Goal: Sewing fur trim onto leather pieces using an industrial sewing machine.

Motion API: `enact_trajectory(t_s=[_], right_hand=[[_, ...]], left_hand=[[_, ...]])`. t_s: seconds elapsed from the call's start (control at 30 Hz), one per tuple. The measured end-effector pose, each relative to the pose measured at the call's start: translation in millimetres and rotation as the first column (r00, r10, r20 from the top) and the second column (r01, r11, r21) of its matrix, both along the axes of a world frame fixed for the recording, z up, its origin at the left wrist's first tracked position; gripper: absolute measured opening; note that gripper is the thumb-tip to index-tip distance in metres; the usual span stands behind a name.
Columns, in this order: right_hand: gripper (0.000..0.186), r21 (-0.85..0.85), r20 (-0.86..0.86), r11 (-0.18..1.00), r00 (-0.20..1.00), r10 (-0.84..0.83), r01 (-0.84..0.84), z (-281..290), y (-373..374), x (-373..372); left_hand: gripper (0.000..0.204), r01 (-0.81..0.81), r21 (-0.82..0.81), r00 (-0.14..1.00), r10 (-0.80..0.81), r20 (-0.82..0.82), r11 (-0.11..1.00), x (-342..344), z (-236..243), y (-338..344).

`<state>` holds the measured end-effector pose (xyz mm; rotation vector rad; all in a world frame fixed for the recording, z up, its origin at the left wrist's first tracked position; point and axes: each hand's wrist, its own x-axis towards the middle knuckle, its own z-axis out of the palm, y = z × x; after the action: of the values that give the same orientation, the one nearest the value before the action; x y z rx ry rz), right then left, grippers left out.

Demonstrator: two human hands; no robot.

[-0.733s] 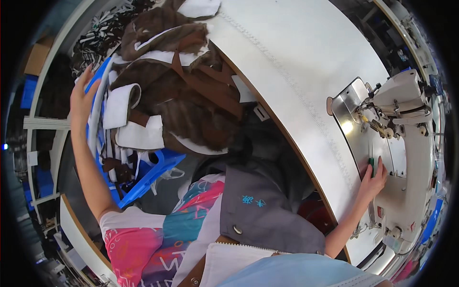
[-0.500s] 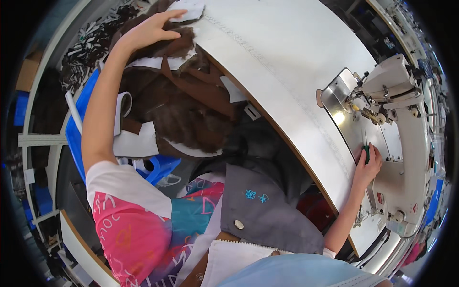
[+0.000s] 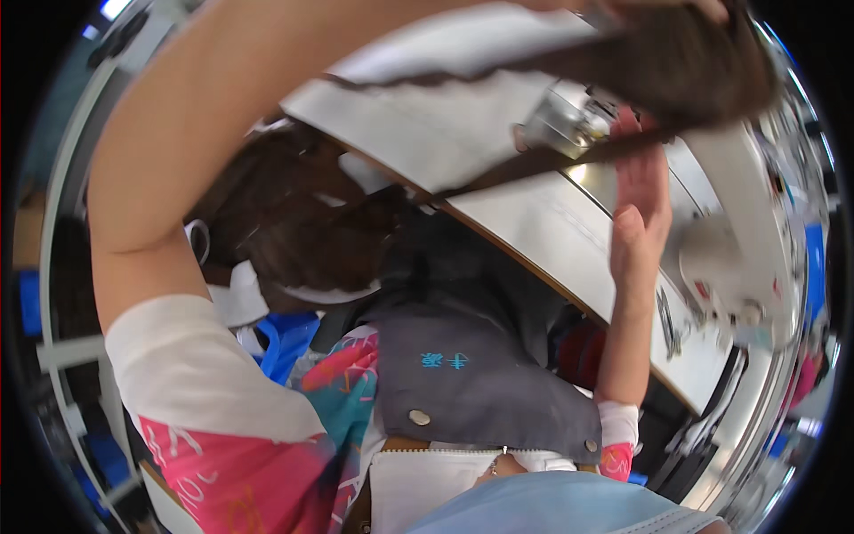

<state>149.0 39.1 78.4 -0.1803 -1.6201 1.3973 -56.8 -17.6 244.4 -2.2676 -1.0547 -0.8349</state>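
Note:
My left arm reaches up across the top of the view, and my left hand (image 3: 640, 7), cut off by the upper edge, is closed on a brown furry fabric piece (image 3: 689, 71). Long strips of the piece trail down and left over the white table (image 3: 520, 218); motion blurs it. Beneath it, my right hand (image 3: 639, 187) is raised with fingers stretched upward and the thumb visible. A brown strip crosses in front of its fingers. Whether the fabric touches that hand, I cannot tell. The industrial sewing machine (image 3: 761, 222) stands beside my right hand, its metal plate (image 3: 556, 125) partly covered.
More brown furry pieces (image 3: 311, 214) with pale backing lie heaped left of the table edge, by my lap. Below them is a blue plastic bag or bin (image 3: 289, 345). A grey apron flap (image 3: 480, 383) covers my front. White shelf framing (image 3: 71, 351) runs along the left.
My left hand has swung from the heap to the upper right, carrying a brown furry piece. My right hand has risen off the machine bed; its green-handled tool no longer shows.

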Motion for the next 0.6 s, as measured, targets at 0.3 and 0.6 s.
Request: enact_trajectory(t_s=[0.3, 0.6], right_hand=[[0.017, -0.102, 0.622, 0.951, 0.764, -0.168, 0.293, 25.1, -11.3, 138.7], [0.029, -0.011, 0.791, 0.941, 0.579, -0.198, 0.338, -36.7, -30.5, 117.1]], left_hand=[[0.029, 0.867, -0.235, -0.028, 0.513, 0.858, 0.44, 94.8, -127.6, 10.2], [0.032, 0.885, -0.435, 0.206, 0.699, 0.684, 0.165, 57.3, -203.2, 14.9]])
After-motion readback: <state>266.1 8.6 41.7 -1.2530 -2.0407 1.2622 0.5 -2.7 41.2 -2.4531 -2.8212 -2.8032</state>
